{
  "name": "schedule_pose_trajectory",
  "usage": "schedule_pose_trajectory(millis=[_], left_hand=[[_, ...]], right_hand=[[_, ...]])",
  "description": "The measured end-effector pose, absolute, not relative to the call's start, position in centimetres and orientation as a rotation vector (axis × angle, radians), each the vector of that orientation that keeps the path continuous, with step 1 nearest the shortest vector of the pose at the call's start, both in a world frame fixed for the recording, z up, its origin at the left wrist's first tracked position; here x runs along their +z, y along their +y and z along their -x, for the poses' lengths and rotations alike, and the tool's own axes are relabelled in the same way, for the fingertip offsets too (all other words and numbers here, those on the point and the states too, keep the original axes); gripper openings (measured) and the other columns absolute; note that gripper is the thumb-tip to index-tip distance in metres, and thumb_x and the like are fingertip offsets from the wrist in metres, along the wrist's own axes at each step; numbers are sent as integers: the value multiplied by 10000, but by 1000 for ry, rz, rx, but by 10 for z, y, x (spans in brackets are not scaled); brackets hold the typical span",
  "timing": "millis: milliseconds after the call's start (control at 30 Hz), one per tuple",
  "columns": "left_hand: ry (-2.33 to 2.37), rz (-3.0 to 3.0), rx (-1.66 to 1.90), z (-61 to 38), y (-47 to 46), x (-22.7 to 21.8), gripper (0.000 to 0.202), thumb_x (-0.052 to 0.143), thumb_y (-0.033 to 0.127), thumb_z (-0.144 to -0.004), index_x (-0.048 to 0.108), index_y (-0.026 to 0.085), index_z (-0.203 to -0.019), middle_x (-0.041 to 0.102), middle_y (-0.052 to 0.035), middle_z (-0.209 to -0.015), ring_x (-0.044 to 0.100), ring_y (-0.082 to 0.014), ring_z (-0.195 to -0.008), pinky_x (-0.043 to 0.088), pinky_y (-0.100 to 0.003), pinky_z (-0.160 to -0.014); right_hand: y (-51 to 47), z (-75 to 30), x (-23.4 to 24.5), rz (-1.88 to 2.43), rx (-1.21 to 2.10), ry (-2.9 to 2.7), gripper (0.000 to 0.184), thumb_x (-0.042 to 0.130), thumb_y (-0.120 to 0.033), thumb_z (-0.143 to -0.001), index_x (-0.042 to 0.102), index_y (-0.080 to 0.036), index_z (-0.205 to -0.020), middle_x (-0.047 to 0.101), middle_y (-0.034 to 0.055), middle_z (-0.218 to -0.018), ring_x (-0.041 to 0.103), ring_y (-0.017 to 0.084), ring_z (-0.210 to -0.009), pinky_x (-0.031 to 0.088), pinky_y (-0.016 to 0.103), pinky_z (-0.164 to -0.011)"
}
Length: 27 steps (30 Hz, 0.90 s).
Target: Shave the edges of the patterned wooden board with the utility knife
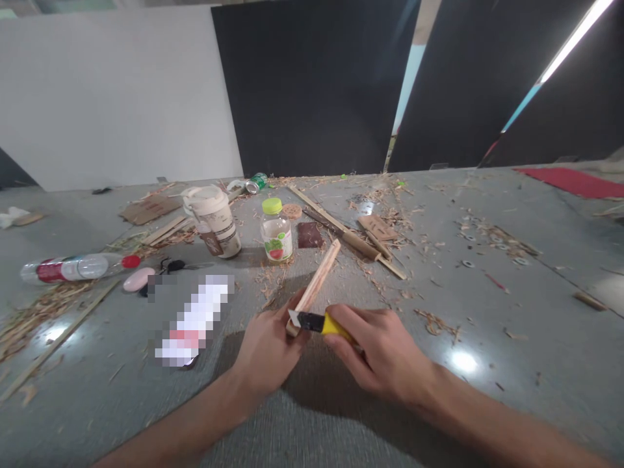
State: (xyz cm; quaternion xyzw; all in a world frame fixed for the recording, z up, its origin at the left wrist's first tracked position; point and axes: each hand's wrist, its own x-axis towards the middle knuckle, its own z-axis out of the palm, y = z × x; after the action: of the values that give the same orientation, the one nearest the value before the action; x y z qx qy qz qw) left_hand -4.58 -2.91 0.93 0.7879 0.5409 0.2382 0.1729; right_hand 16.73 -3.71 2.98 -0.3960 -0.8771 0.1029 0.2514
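Black panels (pixel 316 91) stand behind the grey floor (pixel 536 364), where we see a cup (pixel 214 221) left of a green-capped jar (pixel 276 235). Our left hand (pixel 268 354) has its fingers wrapped around the stick's lower end; the stick (pixel 320 275) slants up and right, in front of the jar. Our right hand (pixel 385 351) has its fingers clenched on the knife (pixel 313 322), its blade at the stick's lower part; we cannot tell whether they touch. Shavings (pixel 436 325) lie scattered around.

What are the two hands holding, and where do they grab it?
The left hand holds a wooden stick near its lower end, closest to the person. The right hand holds a cutter knife by its yellow handle.
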Motion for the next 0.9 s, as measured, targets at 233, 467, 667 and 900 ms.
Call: schedule_pose_trajectory(millis=[233,467,667,900], left_hand=[[1484,-2254,710,45,-29,10,300,431,321,-987,682,178,-909,738,-58,-835,707,-249,-785,506,-332,-693],[1445,-2253,734,43,-27,11,331,441,337,-1032,662,193,-1231,757,-63,-981,724,-266,-915,547,-366,-794],[1449,-2308,732,44,-27,11,408,426,347,-1043,596,183,-1375,756,-55,-900,730,-254,-826,545,-348,-727],[1441,-2437,679,48,-35,8,515,417,359,-1023,484,164,-1495,758,-54,-853,706,-208,-633,502,-297,-564]], right_hand=[[-26,-180,30,1121,45,-2407,244,393,-370,-1051,542,-199,-963,636,13,-759,546,140,-580,255,318,-531],[-7,-196,26,1125,-182,-2387,312,383,-413,-1064,563,-187,-946,651,29,-775,569,152,-620,265,322,-548],[-2,-198,25,1127,-215,-2374,326,379,-425,-1063,562,-186,-936,638,25,-754,558,152,-596,257,315,-539],[20,-228,22,1488,-185,-2183,331,348,-450,-1062,543,-227,-914,628,20,-721,493,146,-544,219,306,-520]])
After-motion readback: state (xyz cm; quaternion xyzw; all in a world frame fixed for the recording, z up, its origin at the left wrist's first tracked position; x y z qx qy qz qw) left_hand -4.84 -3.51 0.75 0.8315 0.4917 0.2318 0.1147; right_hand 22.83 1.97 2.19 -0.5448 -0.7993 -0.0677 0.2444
